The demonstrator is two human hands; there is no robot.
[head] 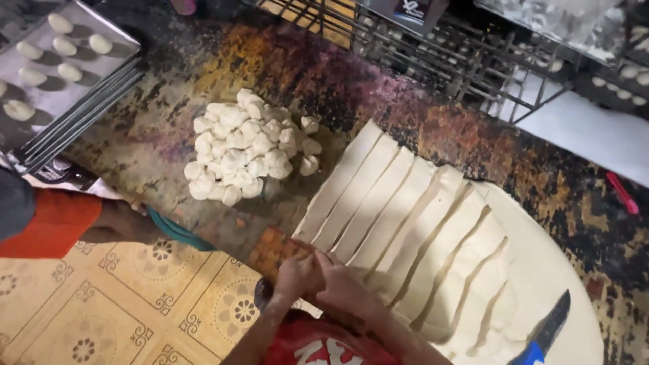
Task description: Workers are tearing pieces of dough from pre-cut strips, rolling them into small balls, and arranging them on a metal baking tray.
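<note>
**A:** What are the fingers doing?

**B:** Both hands meet at the near end of a sheet of pale dough. The left hand and right hand press together, fingers curled down and pinching the end of the leftmost dough strip. How tightly they grip, I cannot tell; the fingertips are hidden against the dough.

**A:** Where does the dough lie?

**B:** The dough sheet lies flat on a worn, mottled worktable, sliced into long parallel strips that fan away from the hands. A knife with a dark blade and blue handle rests on the sheet's uncut right part, well apart from both hands.

**A:** And further out?

**B:** A heap of small cut dough pieces sits on the table beyond the hands, to the left. At far left (top corner) a metal tray holds rows of shaped dough lumps. Another person's hand, in an orange sleeve, rests at the table's edge. A wire rack stands behind the dough.
</note>
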